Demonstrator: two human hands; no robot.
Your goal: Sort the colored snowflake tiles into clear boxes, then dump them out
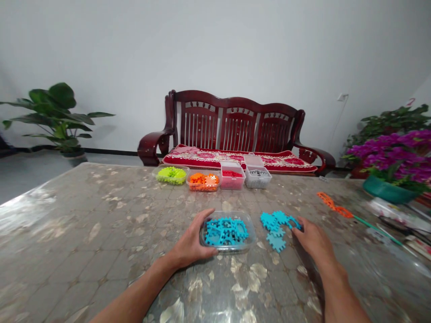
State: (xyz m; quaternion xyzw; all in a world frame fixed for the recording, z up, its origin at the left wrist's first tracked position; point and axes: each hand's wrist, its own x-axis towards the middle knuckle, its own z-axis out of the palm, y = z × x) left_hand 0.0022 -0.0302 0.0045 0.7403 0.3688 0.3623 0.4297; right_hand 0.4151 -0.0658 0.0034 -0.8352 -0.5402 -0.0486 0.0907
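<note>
In front of me a clear plastic container (253, 233) stands on the table, filled with blue interlocking pieces (226, 231). My left hand (191, 240) clasps its left end, with the thumb at the near side and fingers at the far side. To the right of it, several flat blue toothed pieces (274, 224) lie together on the tabletop. At their right end my right hand (313, 237) pinches a blue building piece (295, 221) between thumb and fingers. Whether that piece is joined to the others I cannot tell.
Further back stand containers of yellow-green pieces (171, 175), orange pieces (203, 181), red pieces (232, 174) and grey pieces (257, 173). An orange fly swatter (343, 211) with a green handle lies right, near a flower pot (389, 190). Behind the table (101, 215) is a wooden bench (237, 125).
</note>
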